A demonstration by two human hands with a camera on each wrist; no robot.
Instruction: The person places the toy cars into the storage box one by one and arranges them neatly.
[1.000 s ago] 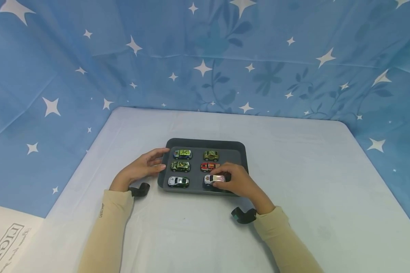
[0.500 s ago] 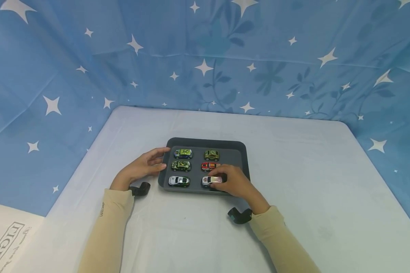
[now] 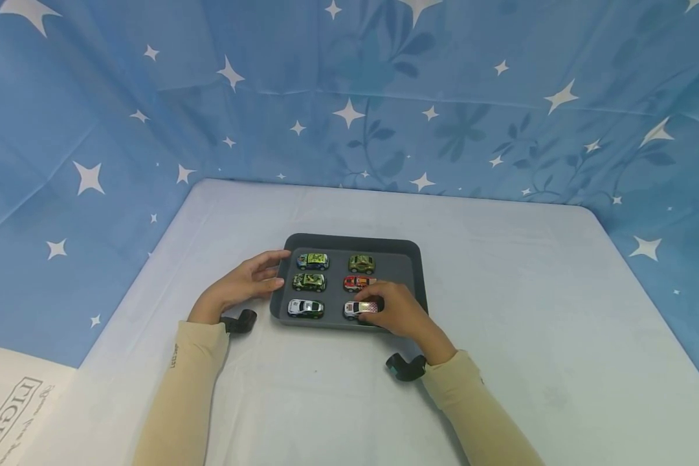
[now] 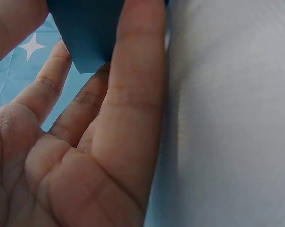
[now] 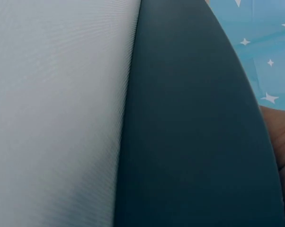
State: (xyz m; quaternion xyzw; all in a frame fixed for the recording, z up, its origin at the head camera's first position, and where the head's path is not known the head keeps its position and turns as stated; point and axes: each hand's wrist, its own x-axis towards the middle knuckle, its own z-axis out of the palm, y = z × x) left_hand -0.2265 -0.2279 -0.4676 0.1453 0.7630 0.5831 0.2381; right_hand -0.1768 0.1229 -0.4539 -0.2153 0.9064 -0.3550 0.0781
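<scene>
In the head view, a dark grey tray (image 3: 333,274) holds two columns of toy cars. My right hand (image 3: 403,312) pinches a white toy car (image 3: 355,309) with a checkered rear at the tray's front right, thumb and fingers on its sides. Directly behind it is a red toy car (image 3: 355,283), then a camouflage one (image 3: 362,263). On the left stand a white-and-green car (image 3: 305,309), a green camouflage car (image 3: 309,282) and a yellow-and-blue car (image 3: 312,261). My left hand (image 3: 246,283) holds the tray's left edge; the left wrist view shows its fingers (image 4: 133,80) around the tray wall (image 4: 88,38).
A white cloth covers the table (image 3: 501,291). Behind it hangs a blue curtain (image 3: 256,84) with white stars. A printed white sheet (image 3: 11,414) lies at the lower left. In the right wrist view, the tray's outer wall (image 5: 194,118) fills the middle.
The white checkered car, in my right hand, has shifted slightly left, to line up with the red car behind it. My left hand stays at the tray's edge.
</scene>
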